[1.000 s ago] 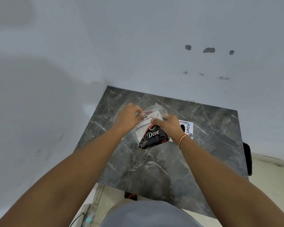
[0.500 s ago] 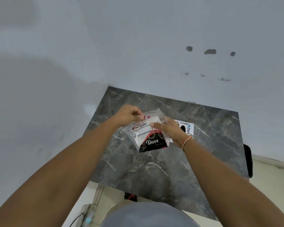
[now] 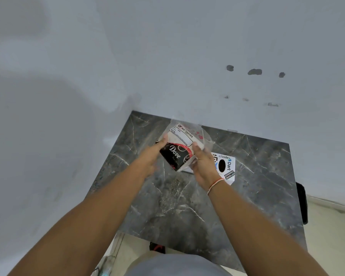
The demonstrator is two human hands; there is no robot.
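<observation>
I hold a clear plastic bag [image 3: 204,136] between both hands, lifted above the dark marble table [image 3: 187,208]. Inside it are a white pack labelled "Big Tissues" [image 3: 182,134] and a black Dove packet [image 3: 175,155]. My left hand [image 3: 150,157] grips the bag's left side with the thumb on top. My right hand [image 3: 202,165], with a thread band on the wrist, holds the right lower side, thumb against the front and fingers hidden behind the bag.
A white card with "code" and "Dart" stickers [image 3: 226,166] lies on the table just right of my right hand. Pale walls close in behind and to the left. A black object [image 3: 302,202] hangs off the table's right edge.
The bag has tilted and moved up and away from me, label end now farthest. Both hands slid from its top edge down to its sides.
</observation>
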